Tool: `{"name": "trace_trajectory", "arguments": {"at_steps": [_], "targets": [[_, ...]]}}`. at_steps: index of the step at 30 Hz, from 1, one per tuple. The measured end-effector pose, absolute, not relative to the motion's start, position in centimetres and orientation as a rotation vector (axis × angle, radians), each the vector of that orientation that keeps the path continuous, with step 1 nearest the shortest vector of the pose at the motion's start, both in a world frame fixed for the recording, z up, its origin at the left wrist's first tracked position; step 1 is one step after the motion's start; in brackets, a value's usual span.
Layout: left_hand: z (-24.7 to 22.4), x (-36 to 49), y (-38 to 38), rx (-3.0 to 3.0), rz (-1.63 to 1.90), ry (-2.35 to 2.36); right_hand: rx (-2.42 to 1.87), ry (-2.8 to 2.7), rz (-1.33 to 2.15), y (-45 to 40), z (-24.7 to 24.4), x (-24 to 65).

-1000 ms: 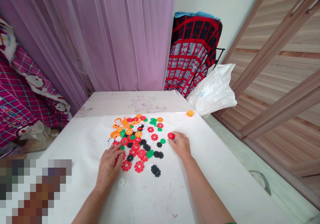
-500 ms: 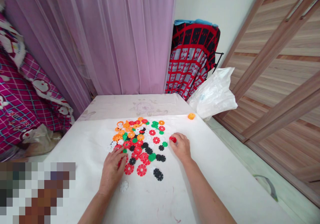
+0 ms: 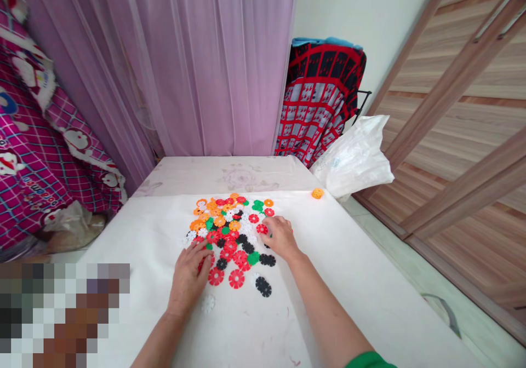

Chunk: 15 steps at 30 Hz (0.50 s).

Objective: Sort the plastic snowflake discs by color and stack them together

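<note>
Plastic snowflake discs in red, orange, green, black and white lie in a loose heap on the white tablecloth (image 3: 349,280). My left hand (image 3: 189,269) rests at the heap's near left edge, its thumb and fingers curled round something red that looks like snowflake discs. At the right side, my right hand (image 3: 282,237) has its fingertips closing at a red snowflake disc (image 3: 262,229); its palm side is hidden. Near my hands are a large red disc (image 3: 236,279), a pair of black discs (image 3: 263,286) and a white disc (image 3: 208,304).
An orange ball-shaped piece (image 3: 318,193) sits at the table's far right corner. Beyond it hangs a white plastic bag (image 3: 357,157). A purple curtain (image 3: 217,72) is behind the table, and a wooden wardrobe (image 3: 460,116) stands to the right.
My right hand has moved left to the red disc at the heap's edge; the red piece seen in its fingers is now out of sight. My left hand stays in place. The view has shifted slightly.
</note>
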<state>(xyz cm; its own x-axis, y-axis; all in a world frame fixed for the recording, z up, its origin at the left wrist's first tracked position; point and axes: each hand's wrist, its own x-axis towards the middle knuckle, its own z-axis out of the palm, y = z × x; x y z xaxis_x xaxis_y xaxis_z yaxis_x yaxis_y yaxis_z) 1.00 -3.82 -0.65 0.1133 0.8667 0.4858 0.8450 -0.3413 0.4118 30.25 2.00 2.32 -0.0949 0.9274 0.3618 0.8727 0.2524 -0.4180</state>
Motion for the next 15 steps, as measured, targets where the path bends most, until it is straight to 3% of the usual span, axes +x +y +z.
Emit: {"name": "trace_trajectory", "arguments": {"at_steps": [6, 15], "targets": [[-1.2, 0.7, -3.6, 2.341, 1.05, 1.792, -1.694, -1.359, 0.228, 0.7, -0.1, 36.2], [-1.6, 0.4, -3.7, 2.366, 1.059, 1.812, -1.693, -1.486, 0.178, 0.3, -1.6, 36.8]]}}
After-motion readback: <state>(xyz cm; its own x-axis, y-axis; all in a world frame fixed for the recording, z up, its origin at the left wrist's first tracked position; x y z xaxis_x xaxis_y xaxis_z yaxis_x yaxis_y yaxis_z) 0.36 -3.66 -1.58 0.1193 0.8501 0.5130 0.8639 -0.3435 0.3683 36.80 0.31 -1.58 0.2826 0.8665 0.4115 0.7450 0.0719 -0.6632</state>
